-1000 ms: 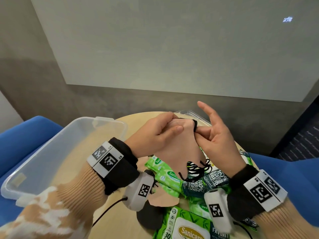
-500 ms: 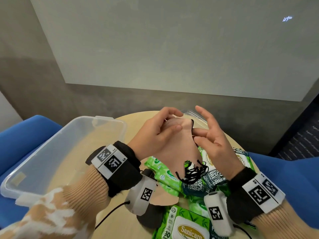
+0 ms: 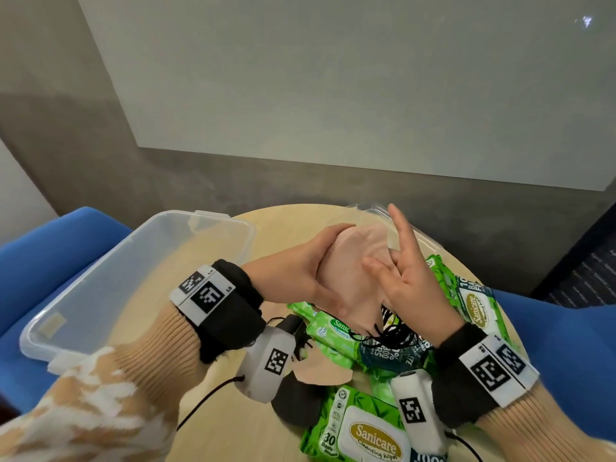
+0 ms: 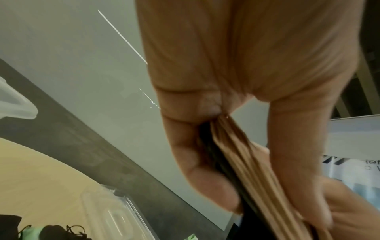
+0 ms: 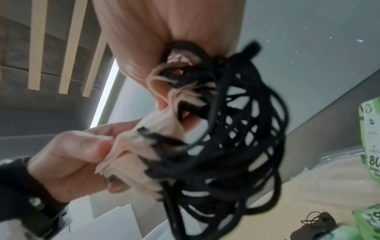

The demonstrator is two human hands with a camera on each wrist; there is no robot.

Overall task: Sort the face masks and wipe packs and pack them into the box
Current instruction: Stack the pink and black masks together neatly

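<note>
My left hand grips a stack of beige face masks above the table, fingers over its top edge and thumb underneath. In the left wrist view the left hand clamps the layered stack of beige masks. My right hand lies against the stack's right face with fingers straight and spread, the index pointing up. Tangled black ear loops hang below the stack, and the ear loops fill the right wrist view. The clear box stands at the left, nothing visible in it. Green wipe packs lie beneath my hands.
More wipe packs lie at the table's right edge. A dark mask and a loose beige mask lie near the front. The box lid sits behind my hands. Blue seats flank the round table.
My right hand has let go of the stack's top edge and spread its fingers flat against it. The left hand has shifted its grip, thumb now under the stack.
</note>
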